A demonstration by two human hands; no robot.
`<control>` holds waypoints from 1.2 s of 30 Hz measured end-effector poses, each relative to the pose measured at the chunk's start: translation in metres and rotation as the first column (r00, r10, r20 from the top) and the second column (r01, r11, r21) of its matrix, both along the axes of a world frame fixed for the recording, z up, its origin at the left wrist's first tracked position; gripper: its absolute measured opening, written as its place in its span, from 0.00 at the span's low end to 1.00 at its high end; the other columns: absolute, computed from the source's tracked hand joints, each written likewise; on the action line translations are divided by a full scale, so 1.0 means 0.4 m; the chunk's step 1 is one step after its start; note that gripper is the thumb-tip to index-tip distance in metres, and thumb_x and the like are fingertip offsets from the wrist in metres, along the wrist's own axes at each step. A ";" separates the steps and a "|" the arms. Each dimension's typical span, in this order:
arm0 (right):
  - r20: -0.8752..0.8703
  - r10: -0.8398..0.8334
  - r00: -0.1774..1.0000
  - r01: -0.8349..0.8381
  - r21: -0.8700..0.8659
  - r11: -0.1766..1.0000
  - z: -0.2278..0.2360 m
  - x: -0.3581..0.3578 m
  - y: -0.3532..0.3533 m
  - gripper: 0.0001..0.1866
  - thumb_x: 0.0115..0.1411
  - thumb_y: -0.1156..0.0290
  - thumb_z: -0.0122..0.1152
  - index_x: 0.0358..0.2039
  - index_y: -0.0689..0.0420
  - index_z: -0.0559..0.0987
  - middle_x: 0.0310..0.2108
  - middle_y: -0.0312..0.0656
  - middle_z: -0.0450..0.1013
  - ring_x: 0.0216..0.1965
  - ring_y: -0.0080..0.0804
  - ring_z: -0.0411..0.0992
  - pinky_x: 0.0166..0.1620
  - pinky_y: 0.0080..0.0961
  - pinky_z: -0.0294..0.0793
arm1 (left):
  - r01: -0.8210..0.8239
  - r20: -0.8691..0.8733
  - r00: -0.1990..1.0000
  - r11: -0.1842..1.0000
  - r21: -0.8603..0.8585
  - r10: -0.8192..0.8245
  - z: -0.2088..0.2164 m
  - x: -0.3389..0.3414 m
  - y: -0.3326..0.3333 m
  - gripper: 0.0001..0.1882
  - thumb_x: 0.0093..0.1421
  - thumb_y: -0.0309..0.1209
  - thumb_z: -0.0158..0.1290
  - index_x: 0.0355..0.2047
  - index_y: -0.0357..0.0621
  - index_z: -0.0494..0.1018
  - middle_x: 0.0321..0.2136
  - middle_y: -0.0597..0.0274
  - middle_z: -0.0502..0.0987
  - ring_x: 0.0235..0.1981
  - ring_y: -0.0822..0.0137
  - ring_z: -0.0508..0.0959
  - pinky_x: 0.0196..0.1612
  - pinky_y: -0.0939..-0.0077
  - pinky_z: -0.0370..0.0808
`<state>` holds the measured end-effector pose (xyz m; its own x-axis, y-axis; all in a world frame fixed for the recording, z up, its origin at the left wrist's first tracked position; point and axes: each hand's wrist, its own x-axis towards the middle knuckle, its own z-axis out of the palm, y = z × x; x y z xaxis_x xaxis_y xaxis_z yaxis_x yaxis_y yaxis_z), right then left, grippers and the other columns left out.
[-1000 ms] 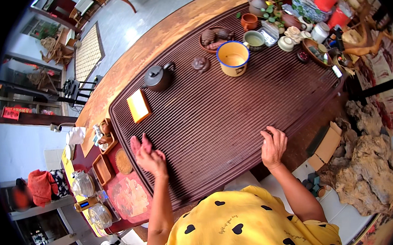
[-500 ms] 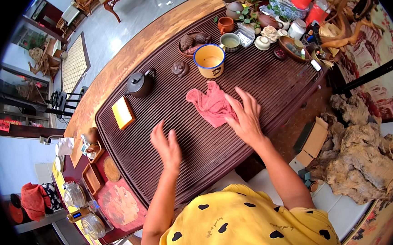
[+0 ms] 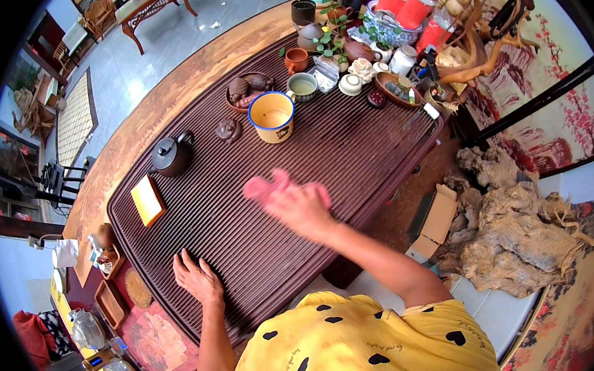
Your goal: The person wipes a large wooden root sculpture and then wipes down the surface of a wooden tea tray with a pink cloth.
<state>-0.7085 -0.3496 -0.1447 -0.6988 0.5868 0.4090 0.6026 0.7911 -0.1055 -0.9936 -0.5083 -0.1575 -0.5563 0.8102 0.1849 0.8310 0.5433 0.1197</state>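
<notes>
Pink cloth (image 3: 264,186) sits under your blurred right hand (image 3: 300,206), grip unclear; your left hand (image 3: 197,279) lies open, flat on the ridged tea tray (image 3: 349,147) at 7 o'clock.

I am seeing a pink cloth (image 3: 264,186) lying crumpled and motion-blurred on the dark ribbed tea tray (image 3: 349,140), near the tray's middle, showing just past the fingers of my right hand (image 3: 298,205), which is pressing on it. The cloth is sitting below the yellow mug and well apart from the dark teapot.
</notes>
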 end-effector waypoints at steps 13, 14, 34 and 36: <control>-0.100 -0.377 0.921 0.357 -0.174 0.918 0.004 0.258 0.208 0.12 0.58 0.68 0.57 0.44 0.47 0.76 0.47 0.36 0.71 0.47 0.39 0.67 0.54 0.40 0.60 | 0.006 0.012 1.000 1.000 0.017 -0.006 0.013 0.006 0.005 0.28 0.67 0.39 0.45 0.64 0.40 0.59 0.64 0.44 0.58 0.66 0.47 0.56 0.67 0.51 0.50; 0.012 -0.360 0.933 0.358 -0.145 0.922 0.002 0.172 0.133 0.18 0.56 0.70 0.57 0.49 0.48 0.76 0.48 0.38 0.70 0.47 0.40 0.65 0.51 0.40 0.64 | -0.002 0.002 1.000 1.000 0.020 0.002 0.011 0.001 -0.004 0.28 0.68 0.39 0.45 0.64 0.40 0.59 0.64 0.44 0.58 0.66 0.47 0.56 0.67 0.51 0.50; -0.057 -0.803 0.593 0.779 -0.211 0.590 0.005 0.564 0.276 0.17 0.61 0.64 0.57 0.52 0.40 0.75 0.53 0.41 0.66 0.52 0.49 0.62 0.55 0.50 0.64 | 0.013 -0.022 1.000 1.000 0.018 -0.013 0.002 0.001 0.010 0.28 0.67 0.40 0.45 0.65 0.42 0.59 0.64 0.45 0.59 0.65 0.47 0.57 0.67 0.52 0.52; 0.041 -0.785 0.618 0.779 -0.171 0.604 0.004 0.444 0.215 0.15 0.62 0.66 0.56 0.50 0.46 0.75 0.53 0.45 0.66 0.52 0.47 0.63 0.54 0.49 0.63 | 0.002 -0.023 1.000 1.000 0.014 -0.002 0.008 0.005 0.006 0.28 0.66 0.38 0.46 0.64 0.42 0.60 0.64 0.44 0.59 0.65 0.47 0.57 0.67 0.52 0.52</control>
<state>-0.5308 -0.2634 -0.1432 0.0702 0.9592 0.2739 0.9766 -0.0102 -0.2147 -0.9917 -0.5061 -0.1542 -0.5502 0.8086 0.2084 0.8346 0.5401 0.1082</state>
